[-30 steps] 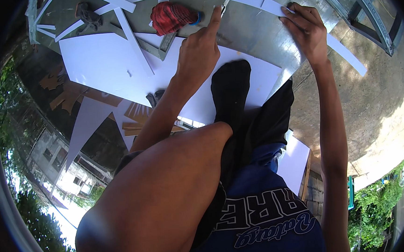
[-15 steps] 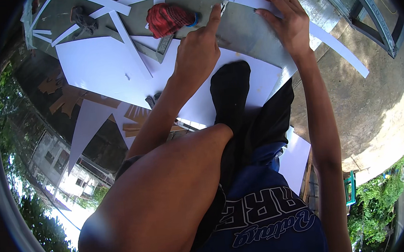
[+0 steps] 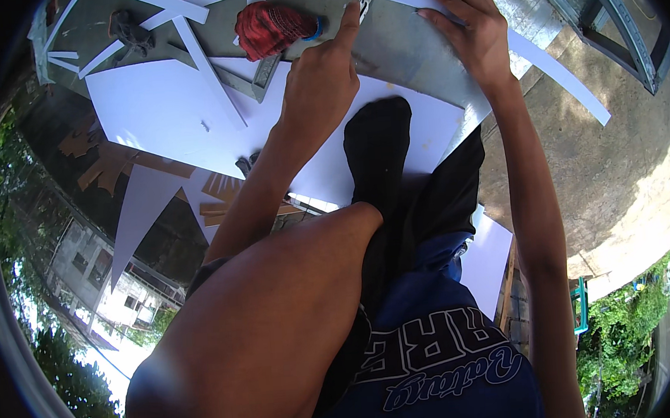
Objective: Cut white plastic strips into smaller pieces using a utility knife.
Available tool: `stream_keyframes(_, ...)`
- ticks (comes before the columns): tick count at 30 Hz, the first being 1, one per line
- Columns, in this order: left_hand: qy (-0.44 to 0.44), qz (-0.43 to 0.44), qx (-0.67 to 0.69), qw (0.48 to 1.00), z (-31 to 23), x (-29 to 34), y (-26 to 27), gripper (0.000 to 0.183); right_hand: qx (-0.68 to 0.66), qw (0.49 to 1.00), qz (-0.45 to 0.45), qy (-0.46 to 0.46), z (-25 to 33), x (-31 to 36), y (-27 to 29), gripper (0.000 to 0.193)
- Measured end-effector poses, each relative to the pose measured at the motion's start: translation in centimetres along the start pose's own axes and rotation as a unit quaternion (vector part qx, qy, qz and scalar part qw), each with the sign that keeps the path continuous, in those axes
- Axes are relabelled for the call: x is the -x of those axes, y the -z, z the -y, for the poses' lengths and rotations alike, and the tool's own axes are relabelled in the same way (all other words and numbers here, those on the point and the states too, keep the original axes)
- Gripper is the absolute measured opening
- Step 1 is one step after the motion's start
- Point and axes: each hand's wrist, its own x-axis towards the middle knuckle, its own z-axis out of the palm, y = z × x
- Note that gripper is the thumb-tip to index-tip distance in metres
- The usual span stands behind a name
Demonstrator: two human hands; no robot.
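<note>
My left hand (image 3: 322, 82) grips a small cutter knife (image 3: 365, 2), index finger stretched along it, with the blade tip at the edge of a long white strip (image 3: 562, 73). On that strip my right hand (image 3: 472, 32) lies flat with its fingers spread, just right of the blade. Both rest on a grey metal sheet (image 3: 409, 52). A large white sheet (image 3: 181, 119) lies under my left forearm. My black-socked foot (image 3: 377, 144) stands on it.
A red cloth (image 3: 268, 27) and a metal square ruler (image 3: 257, 73) lie left of the knife. Cut white strips (image 3: 181, 6) and a dark glove (image 3: 131, 31) sit at the far left. My bare knee (image 3: 265, 322) fills the foreground. Concrete ground (image 3: 619, 158) is at the right.
My right hand has slid left along the white strip, closer to the knife. My left hand with the knife has stayed almost in place.
</note>
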Motion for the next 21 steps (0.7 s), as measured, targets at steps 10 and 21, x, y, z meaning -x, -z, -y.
stream_keyframes(10,0.002,0.006,-0.012,1.0,0.3,0.1,0.1,0.067,-0.027,0.988,0.147,-0.039,0.9,-1.4,1.4,0.044)
stream_keyframes(21,0.024,0.011,0.01,1.0,-0.6,-0.1,0.3,0.059,0.076,0.987,0.112,0.088,0.0,-0.7,0.2,0.044)
